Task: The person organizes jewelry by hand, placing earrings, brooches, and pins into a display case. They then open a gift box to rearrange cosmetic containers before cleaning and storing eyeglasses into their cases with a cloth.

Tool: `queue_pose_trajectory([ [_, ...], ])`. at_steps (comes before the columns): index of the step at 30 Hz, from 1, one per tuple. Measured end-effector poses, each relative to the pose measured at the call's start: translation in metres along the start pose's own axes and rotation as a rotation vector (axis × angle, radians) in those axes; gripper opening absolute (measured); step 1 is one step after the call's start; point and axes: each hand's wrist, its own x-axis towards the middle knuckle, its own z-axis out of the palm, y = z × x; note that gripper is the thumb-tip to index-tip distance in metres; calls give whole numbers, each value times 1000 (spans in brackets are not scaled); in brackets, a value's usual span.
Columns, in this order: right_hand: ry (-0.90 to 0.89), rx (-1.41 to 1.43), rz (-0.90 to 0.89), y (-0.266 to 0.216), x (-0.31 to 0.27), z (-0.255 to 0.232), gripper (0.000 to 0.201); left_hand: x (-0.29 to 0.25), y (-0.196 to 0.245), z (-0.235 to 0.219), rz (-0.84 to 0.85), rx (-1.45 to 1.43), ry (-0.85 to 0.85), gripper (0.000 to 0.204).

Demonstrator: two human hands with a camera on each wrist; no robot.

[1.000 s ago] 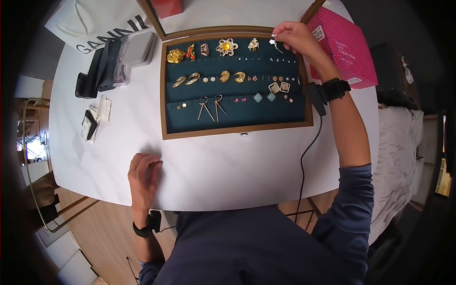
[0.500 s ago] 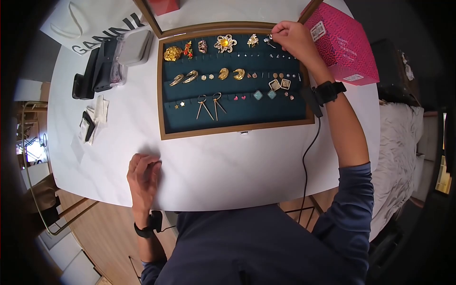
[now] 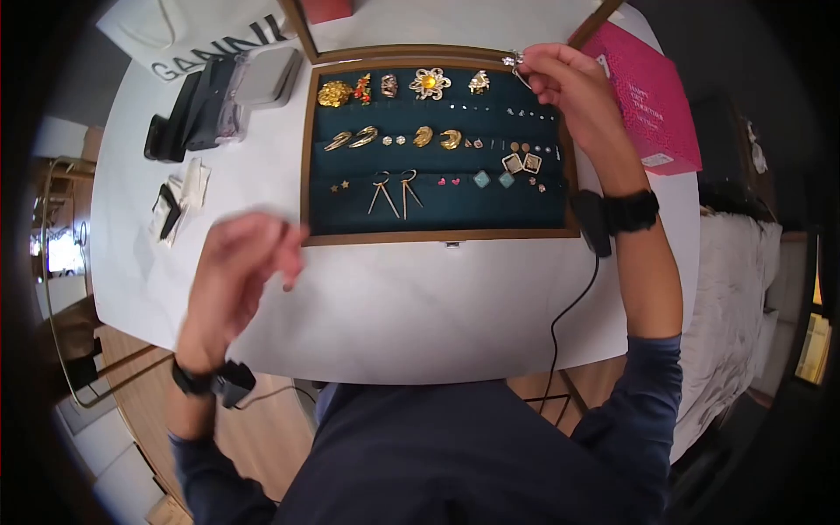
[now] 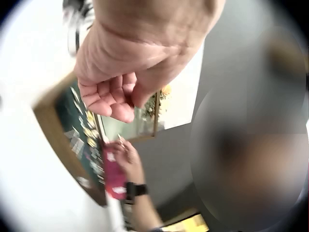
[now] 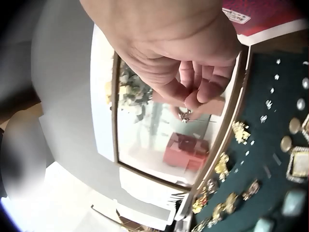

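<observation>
My right hand (image 3: 577, 92) pinches a small silver, flower-like piece of jewellery (image 5: 184, 116) between thumb and fingertips, with a thin pin-like line beside it. That hand is over the back right corner of a wooden jewellery box (image 3: 446, 236) lined in dark green. Raised above the table near the box's front left corner, my left hand (image 3: 241, 271) is blurred, its fingers loosely bent and holding nothing. Rows in the box carry a yellow-centred flower brooch (image 3: 430, 84), gold hoop earrings (image 3: 423, 136), long dangling earrings (image 3: 408, 194) and several small studs.
The box's glass lid (image 3: 437, 26) stands raised at the back. A pink box (image 3: 652, 105) is right of it. To the left are a white paper bag (image 3: 175, 31), a grey case (image 3: 267, 77), dark cases (image 3: 197, 101) and a small cloth (image 3: 192, 186). A cable (image 3: 556, 324) hangs near the right arm.
My left hand has lifted from the table's front and moved up and left. My right hand, still pinching the silver piece, has shifted slightly outward from the box's back right corner.
</observation>
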Motion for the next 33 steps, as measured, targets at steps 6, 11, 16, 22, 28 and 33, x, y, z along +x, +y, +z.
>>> queue_pose_trajectory([
  [6,-127,21,-81,-29,-61,37,14,97,49,101,-246,-540,-311,53],
  [11,-102,-35,-57,-14,-87,43,12,133,30,124,-98,-421,-267,36],
  [16,10,-88,-157,-2,-76,33,13,154,27,137,83,-134,-227,23],
  [22,-13,-41,-183,4,-33,4,24,209,45,155,238,55,-201,19],
  [28,-22,-79,-76,11,12,-20,35,265,49,164,240,126,-64,19],
  [33,-34,-152,29,22,30,-25,34,283,50,170,182,108,-52,16],
])
